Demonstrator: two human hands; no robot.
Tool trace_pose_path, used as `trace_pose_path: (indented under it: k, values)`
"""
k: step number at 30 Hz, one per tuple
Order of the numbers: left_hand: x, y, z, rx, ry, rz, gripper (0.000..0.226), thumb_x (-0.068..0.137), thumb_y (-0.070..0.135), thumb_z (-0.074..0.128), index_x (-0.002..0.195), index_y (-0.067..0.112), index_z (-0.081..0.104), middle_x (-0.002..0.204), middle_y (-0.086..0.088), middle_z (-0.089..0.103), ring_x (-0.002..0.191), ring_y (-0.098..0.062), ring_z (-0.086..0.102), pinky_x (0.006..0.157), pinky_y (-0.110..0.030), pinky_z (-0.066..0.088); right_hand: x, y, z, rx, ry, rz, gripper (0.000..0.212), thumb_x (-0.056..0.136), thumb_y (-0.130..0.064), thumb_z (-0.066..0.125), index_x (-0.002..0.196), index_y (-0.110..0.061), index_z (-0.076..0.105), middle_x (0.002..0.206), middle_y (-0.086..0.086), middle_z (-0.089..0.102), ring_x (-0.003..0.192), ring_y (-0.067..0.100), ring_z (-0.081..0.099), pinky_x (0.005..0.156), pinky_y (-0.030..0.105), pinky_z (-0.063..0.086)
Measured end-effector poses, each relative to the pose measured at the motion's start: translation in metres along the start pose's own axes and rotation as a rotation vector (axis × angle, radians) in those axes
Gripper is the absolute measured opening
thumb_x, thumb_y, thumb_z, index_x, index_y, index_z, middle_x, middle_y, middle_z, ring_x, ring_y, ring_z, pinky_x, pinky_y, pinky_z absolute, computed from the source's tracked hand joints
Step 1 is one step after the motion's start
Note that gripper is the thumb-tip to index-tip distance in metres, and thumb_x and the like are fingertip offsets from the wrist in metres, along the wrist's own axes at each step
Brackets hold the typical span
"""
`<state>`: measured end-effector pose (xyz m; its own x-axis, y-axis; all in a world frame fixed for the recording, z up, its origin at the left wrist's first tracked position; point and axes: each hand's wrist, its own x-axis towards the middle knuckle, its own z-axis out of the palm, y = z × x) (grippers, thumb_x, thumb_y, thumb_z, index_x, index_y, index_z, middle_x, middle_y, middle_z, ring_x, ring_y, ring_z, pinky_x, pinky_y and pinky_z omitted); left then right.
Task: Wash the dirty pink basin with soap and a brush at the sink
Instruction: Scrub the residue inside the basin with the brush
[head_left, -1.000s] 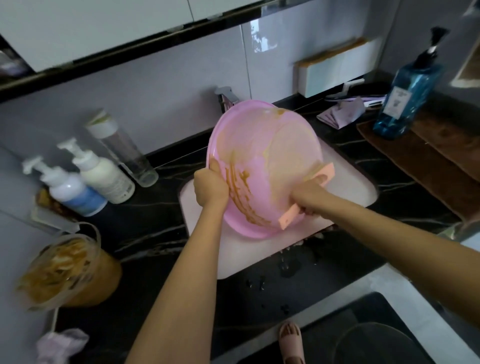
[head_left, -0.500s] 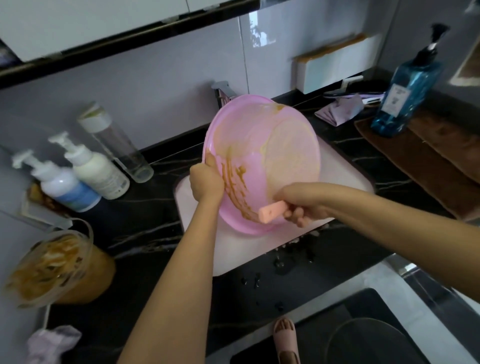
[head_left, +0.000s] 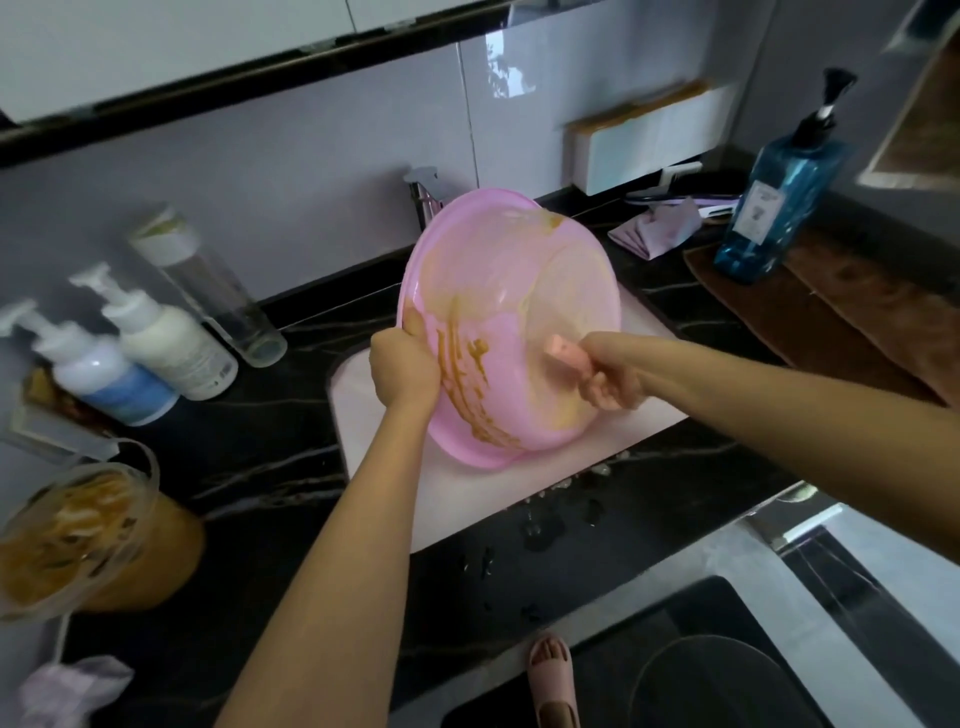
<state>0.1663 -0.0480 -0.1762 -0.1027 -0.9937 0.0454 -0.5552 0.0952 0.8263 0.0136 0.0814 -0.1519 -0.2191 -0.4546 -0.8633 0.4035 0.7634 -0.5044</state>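
Note:
The pink basin (head_left: 511, 291) is tilted up on its edge over the white sink (head_left: 644, 423), its inside facing me and streaked with brown-yellow dirt along the lower left. My left hand (head_left: 405, 371) grips the basin's left rim. My right hand (head_left: 608, 374) holds a pink brush (head_left: 566, 353) by its handle, with the brush end pointing left against the basin's inner wall. The bristles are hidden from me.
A faucet (head_left: 423, 195) stands behind the basin. Two white pump bottles (head_left: 161, 338) and a clear bottle (head_left: 208, 283) stand left. A dirty clear container (head_left: 78, 535) sits at the near left. A blue pump bottle (head_left: 779, 202) stands right on a brown mat (head_left: 841, 322). Water drops lie on the black counter (head_left: 545, 525).
My right hand has swung the brush from the basin's lower edge up into the middle of its inside. My left hand keeps its grip on the rim.

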Motion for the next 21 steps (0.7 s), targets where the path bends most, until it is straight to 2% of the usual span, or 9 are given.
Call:
trace_pose_path:
  k: [2,5,8,10,12,14,16,19,21]
  values:
    - [0.001,0.002,0.0,-0.003,0.001,0.012,0.053,0.1,0.042,0.031,0.058,0.01,0.041,0.06,-0.001,0.045,0.056,-0.017,0.043,0.045,-0.026,0.025,0.003,-0.001,-0.004,0.043,-0.028,0.018,0.026,0.088,-0.009,0.033,0.067,-0.009,0.046,0.04,-0.002,0.036,0.025,0.004,0.028,0.029,0.008,0.027]
    - [0.008,-0.003,-0.002,-0.021,0.013,-0.003,0.053,0.1,0.042,0.032,0.058,0.01,0.041,0.06,-0.002,0.046,0.06,-0.02,0.046,0.047,-0.027,0.028,-0.004,0.001,0.003,0.105,-0.211,0.057,0.039,0.091,-0.012,0.033,0.054,-0.012,0.047,0.046,-0.004,0.036,0.027,0.004,0.029,0.026,0.011,0.028]
    - [0.003,-0.002,0.004,-0.016,0.003,-0.006,0.053,0.099,0.043,0.032,0.058,0.011,0.042,0.062,-0.004,0.048,0.062,-0.022,0.048,0.049,-0.028,0.029,0.0,0.001,-0.006,0.197,-0.135,0.069,0.028,0.09,-0.015,0.037,0.063,-0.013,0.045,0.046,-0.005,0.036,0.029,0.004,0.03,0.026,0.012,0.027]
    - [0.002,0.002,0.006,-0.02,0.007,0.006,0.053,0.099,0.043,0.033,0.059,0.01,0.043,0.067,-0.008,0.052,0.065,-0.024,0.05,0.054,-0.028,0.032,-0.002,0.004,-0.004,0.132,-0.11,0.056,0.02,0.082,-0.006,0.035,0.064,-0.011,0.041,0.043,-0.003,0.034,0.027,0.004,0.028,0.027,0.01,0.026]
    - [0.005,0.004,0.005,-0.02,0.009,-0.006,0.052,0.099,0.042,0.034,0.06,0.009,0.044,0.071,-0.01,0.054,0.067,-0.026,0.051,0.057,-0.029,0.034,-0.015,0.006,0.011,0.095,-0.26,0.088,0.023,0.077,-0.004,0.034,0.058,-0.011,0.043,0.043,-0.003,0.034,0.026,0.004,0.027,0.026,0.01,0.026]
    - [0.004,0.003,0.003,-0.017,0.017,-0.017,0.052,0.099,0.041,0.034,0.063,0.005,0.045,0.07,-0.01,0.053,0.067,-0.025,0.05,0.056,-0.029,0.034,-0.035,0.006,0.023,0.116,-0.455,0.101,0.031,0.082,-0.009,0.033,0.057,-0.006,0.052,0.045,-0.004,0.036,0.027,0.004,0.029,0.027,0.01,0.027]
    - [0.0,0.0,0.001,-0.003,0.01,-0.002,0.053,0.099,0.039,0.035,0.06,0.005,0.044,0.065,-0.007,0.051,0.062,-0.022,0.048,0.054,-0.029,0.032,-0.054,0.002,0.024,0.182,-0.533,0.081,0.031,0.078,-0.01,0.035,0.053,-0.004,0.052,0.046,-0.003,0.037,0.027,0.003,0.029,0.031,0.007,0.026]
    - [-0.008,-0.003,-0.007,0.013,0.006,0.017,0.055,0.101,0.036,0.033,0.053,0.009,0.04,0.057,-0.003,0.044,0.053,-0.013,0.041,0.047,-0.028,0.024,-0.087,-0.009,0.016,0.212,-0.478,-0.063,0.02,0.074,-0.007,0.035,0.056,-0.015,0.041,0.049,-0.002,0.038,0.031,0.004,0.028,0.037,0.007,0.027]
    - [-0.012,-0.003,-0.013,0.011,-0.001,0.012,0.055,0.102,0.034,0.031,0.052,0.01,0.039,0.055,-0.003,0.043,0.052,-0.011,0.039,0.045,-0.025,0.023,-0.101,-0.014,0.004,0.09,-0.333,-0.232,0.02,0.081,-0.003,0.031,0.069,-0.015,0.042,0.053,0.0,0.041,0.037,0.007,0.031,0.036,0.012,0.034]
